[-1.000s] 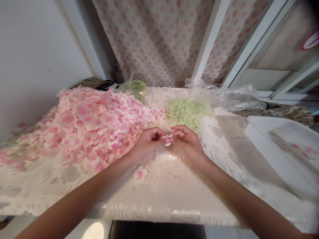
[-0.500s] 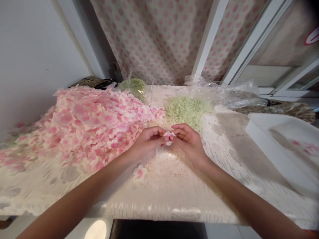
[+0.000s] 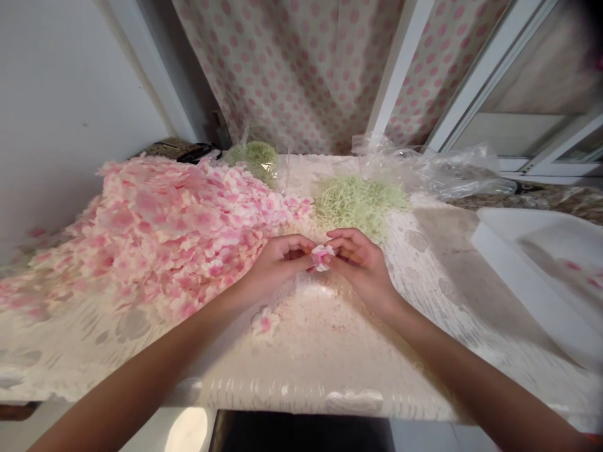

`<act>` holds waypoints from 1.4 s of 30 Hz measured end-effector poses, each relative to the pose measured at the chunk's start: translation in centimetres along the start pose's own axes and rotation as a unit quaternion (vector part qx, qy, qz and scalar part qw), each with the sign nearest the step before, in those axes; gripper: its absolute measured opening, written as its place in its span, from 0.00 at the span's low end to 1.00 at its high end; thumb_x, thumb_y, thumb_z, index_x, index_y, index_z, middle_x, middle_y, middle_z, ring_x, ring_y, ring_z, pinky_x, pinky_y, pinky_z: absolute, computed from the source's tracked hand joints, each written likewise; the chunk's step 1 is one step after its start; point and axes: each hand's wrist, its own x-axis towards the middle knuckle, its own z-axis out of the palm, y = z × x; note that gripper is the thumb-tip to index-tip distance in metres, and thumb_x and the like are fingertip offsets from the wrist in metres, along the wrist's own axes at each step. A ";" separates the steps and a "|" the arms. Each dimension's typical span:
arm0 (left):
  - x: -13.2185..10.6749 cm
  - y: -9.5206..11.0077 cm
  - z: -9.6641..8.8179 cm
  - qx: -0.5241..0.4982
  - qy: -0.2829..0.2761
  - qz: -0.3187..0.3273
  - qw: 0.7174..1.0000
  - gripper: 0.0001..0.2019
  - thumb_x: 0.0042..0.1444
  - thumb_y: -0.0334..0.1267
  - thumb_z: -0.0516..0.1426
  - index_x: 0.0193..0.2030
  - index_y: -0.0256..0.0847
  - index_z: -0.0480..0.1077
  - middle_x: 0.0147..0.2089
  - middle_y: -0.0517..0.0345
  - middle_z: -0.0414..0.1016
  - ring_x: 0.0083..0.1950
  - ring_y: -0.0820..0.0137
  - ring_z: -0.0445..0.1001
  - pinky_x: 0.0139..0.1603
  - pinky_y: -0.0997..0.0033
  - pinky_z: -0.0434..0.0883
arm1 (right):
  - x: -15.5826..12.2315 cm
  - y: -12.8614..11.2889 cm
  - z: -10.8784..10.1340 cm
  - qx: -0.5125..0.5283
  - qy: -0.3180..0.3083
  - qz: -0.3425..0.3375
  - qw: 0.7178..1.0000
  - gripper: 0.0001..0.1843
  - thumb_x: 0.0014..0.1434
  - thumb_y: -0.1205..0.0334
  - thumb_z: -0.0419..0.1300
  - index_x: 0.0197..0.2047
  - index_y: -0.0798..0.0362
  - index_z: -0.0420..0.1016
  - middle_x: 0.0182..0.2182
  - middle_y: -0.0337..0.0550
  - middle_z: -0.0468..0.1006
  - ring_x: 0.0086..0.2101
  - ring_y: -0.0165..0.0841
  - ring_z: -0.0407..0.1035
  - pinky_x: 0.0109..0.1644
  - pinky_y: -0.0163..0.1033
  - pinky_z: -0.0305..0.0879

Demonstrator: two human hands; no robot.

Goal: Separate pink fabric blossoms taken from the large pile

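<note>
Two bare hands meet over a cloth-patterned table (image 3: 330,370) with a glossy covering, a small pink-and-white flower (image 3: 323,258) held between them. The left hand (image 3: 286,258) closes thumb and fingers on the flower's left side, its other fingers curled in behind. The right hand (image 3: 358,256) grips the opposite side between thumb and fingers, its upper fingers loosely bent and slightly spread. The flower sits just above the table near its middle, pink centre toward the camera and pale, ruffled edges outward; how its layers fit together is too small to tell.

Just below the left wrist, a single loose blossom (image 3: 266,322) lies on the table, pale with a pink centre. To the left, a broad heap of pink petals (image 3: 179,232) spreads from the back of the table down toward the left forearm. Beyond the hands rests a tangle of light-green shreds (image 3: 355,201), touching the heap's right tip. Behind the heap stands a clear bag (image 3: 258,158) with green material inside, while crumpled clear plastic (image 3: 443,172) stretches along the back right. At far right, a white tray (image 3: 511,267) holds a few pink pieces (image 3: 573,265). A pink-dotted curtain (image 3: 296,75) hangs behind.
</note>
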 end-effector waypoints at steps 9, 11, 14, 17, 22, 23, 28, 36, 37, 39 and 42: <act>0.0 0.0 0.0 0.003 -0.003 -0.003 1.000 0.05 0.47 0.34 0.62 0.28 0.34 0.72 0.25 0.60 0.72 0.28 0.75 0.70 0.32 0.76 0.66 | 0.0 0.0 0.0 0.013 -0.008 0.002 1.000 0.15 0.49 0.67 0.65 0.41 0.51 0.68 0.30 0.36 0.75 0.31 0.28 0.68 0.36 0.35 0.65; 0.0 0.1 0.1 -0.001 -0.001 -0.003 1.000 0.05 0.46 0.35 0.62 0.28 0.35 0.72 0.25 0.60 0.72 0.28 0.75 0.70 0.32 0.76 0.66 | 0.1 0.1 -0.1 0.007 -0.008 0.003 1.000 0.15 0.49 0.67 0.65 0.41 0.51 0.68 0.30 0.36 0.75 0.31 0.29 0.68 0.36 0.35 0.65; 0.0 0.3 0.3 -0.003 0.008 -0.003 1.000 0.06 0.45 0.35 0.63 0.28 0.35 0.72 0.24 0.60 0.72 0.27 0.75 0.69 0.31 0.75 0.66 | 0.2 0.1 -0.1 -0.003 -0.004 0.005 1.000 0.16 0.48 0.67 0.65 0.41 0.51 0.69 0.31 0.37 0.75 0.32 0.29 0.69 0.36 0.36 0.64; 0.0 0.4 0.4 0.008 0.013 -0.006 1.000 0.06 0.44 0.34 0.64 0.28 0.34 0.73 0.25 0.60 0.72 0.27 0.75 0.69 0.30 0.76 0.66 | 0.3 0.0 -0.1 -0.003 0.000 0.004 1.000 0.16 0.47 0.67 0.65 0.41 0.52 0.69 0.31 0.37 0.75 0.33 0.30 0.70 0.38 0.36 0.64; 0.0 0.0 0.2 0.013 0.017 0.006 1.000 0.08 0.43 0.36 0.65 0.29 0.35 0.74 0.28 0.59 0.75 0.30 0.74 0.71 0.32 0.77 0.66 | 0.2 0.0 -0.2 0.002 -0.002 -0.004 1.000 0.16 0.47 0.68 0.65 0.41 0.52 0.69 0.32 0.38 0.75 0.33 0.30 0.70 0.38 0.36 0.65; 0.0 0.0 0.1 0.011 0.021 0.006 1.000 0.08 0.43 0.36 0.65 0.29 0.35 0.74 0.28 0.59 0.75 0.29 0.75 0.71 0.32 0.76 0.66 | 0.2 0.0 -0.2 0.005 -0.005 -0.005 1.000 0.16 0.48 0.67 0.65 0.41 0.51 0.69 0.32 0.38 0.75 0.33 0.30 0.70 0.38 0.36 0.65; 0.1 0.2 0.1 0.019 0.043 -0.009 0.999 0.06 0.43 0.35 0.64 0.26 0.35 0.74 0.24 0.60 0.73 0.26 0.76 0.69 0.29 0.77 0.65 | 0.0 0.2 0.0 0.000 -0.002 -0.015 1.000 0.15 0.49 0.67 0.65 0.40 0.50 0.68 0.31 0.36 0.75 0.33 0.29 0.70 0.37 0.35 0.65; 0.0 0.1 0.3 -0.021 0.025 -0.037 0.999 0.04 0.45 0.34 0.62 0.25 0.35 0.73 0.21 0.61 0.71 0.25 0.76 0.68 0.29 0.76 0.64 | 0.0 -0.2 -0.1 0.076 -0.012 0.051 0.996 0.14 0.49 0.67 0.65 0.40 0.51 0.69 0.29 0.36 0.75 0.30 0.30 0.70 0.36 0.38 0.66; 0.0 0.1 0.3 -0.031 0.021 -0.044 0.998 0.04 0.45 0.33 0.62 0.25 0.35 0.73 0.21 0.61 0.71 0.25 0.76 0.68 0.29 0.76 0.64 | -0.1 -0.3 -0.1 0.092 -0.015 0.066 0.993 0.14 0.50 0.67 0.65 0.41 0.51 0.69 0.29 0.36 0.75 0.30 0.30 0.70 0.35 0.38 0.66; -0.1 0.1 0.5 -0.046 0.013 -0.054 0.997 0.04 0.46 0.33 0.62 0.25 0.35 0.72 0.21 0.61 0.71 0.25 0.76 0.68 0.29 0.76 0.65 | -0.2 -0.6 -0.2 0.106 -0.013 0.080 0.991 0.14 0.50 0.67 0.65 0.41 0.50 0.69 0.28 0.35 0.75 0.29 0.30 0.70 0.35 0.38 0.66; -0.2 0.4 0.8 -0.053 0.014 -0.062 0.997 0.04 0.46 0.32 0.62 0.24 0.35 0.72 0.20 0.62 0.71 0.24 0.77 0.67 0.29 0.76 0.65 | -0.4 -1.0 -0.2 0.073 -0.003 0.066 0.995 0.14 0.50 0.66 0.65 0.41 0.50 0.69 0.28 0.34 0.74 0.28 0.29 0.69 0.34 0.37 0.65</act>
